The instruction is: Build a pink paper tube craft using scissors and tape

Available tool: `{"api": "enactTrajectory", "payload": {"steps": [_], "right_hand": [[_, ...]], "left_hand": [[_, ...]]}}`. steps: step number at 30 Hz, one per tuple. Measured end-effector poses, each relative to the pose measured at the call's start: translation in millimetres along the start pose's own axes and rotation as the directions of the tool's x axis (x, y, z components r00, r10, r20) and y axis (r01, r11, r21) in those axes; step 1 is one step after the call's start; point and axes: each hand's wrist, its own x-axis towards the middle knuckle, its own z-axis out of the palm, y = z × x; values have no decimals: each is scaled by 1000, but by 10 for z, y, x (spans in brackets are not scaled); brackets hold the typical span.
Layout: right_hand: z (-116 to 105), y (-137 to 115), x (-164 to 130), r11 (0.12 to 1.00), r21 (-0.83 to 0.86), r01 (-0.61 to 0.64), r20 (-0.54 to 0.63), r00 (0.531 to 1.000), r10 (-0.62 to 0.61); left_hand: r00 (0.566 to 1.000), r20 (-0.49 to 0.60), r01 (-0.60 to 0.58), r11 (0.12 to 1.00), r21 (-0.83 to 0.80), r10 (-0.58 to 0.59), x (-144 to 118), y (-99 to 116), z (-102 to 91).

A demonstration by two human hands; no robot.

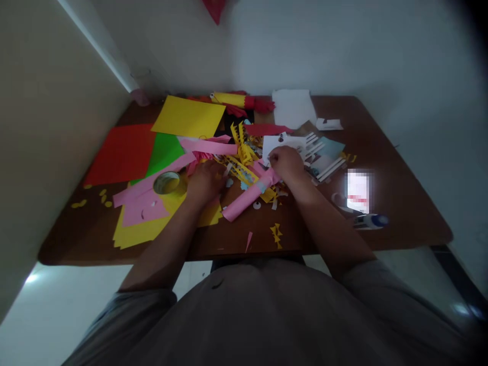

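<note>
I see my right hand (286,163) with its grip clamped on the upper end of the pink paper roll (249,195); my left hand (206,182) rests just left of it, grip unclear, tape ring (166,183) beyond.

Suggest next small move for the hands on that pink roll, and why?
Probably press the right hand down on the pink paper roll where its upper end sits under it. The left hand rests beside it among yellow scraps, so the roll looks loosely held.
</note>
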Motion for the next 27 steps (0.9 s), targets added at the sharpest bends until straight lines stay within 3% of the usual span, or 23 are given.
{"api": "enactTrajectory", "payload": {"steps": [2,6,8,14,18,22,27], "right_hand": [[-1,6,64,999,40,-21,-42,999,23],[-115,130,-44,987,156,-31,-264,962,72],[-183,231,-169,990,139,-36,-281,957,75],[-258,484,-502,999,-13,-45,-3,999,45],[-254,520,-621,999,-29,-35,64,997,37],[-330,505,-688,998,-54,-18,98,995,23],[-425,415,-731,994,-85,63,225,974,-43]], "left_hand": [[1000,-1,-6,1000,20,6,15,-54,29],[999,39,20,998,54,-22,38,-112,33],[998,46,42,996,82,-45,69,-103,3],[993,43,96,974,207,-107,324,-23,-82],[987,83,108,954,278,-136,566,-23,-138],[986,102,102,960,262,-133,713,-98,-357],[989,86,103,974,202,-122,658,-178,-666]]}}
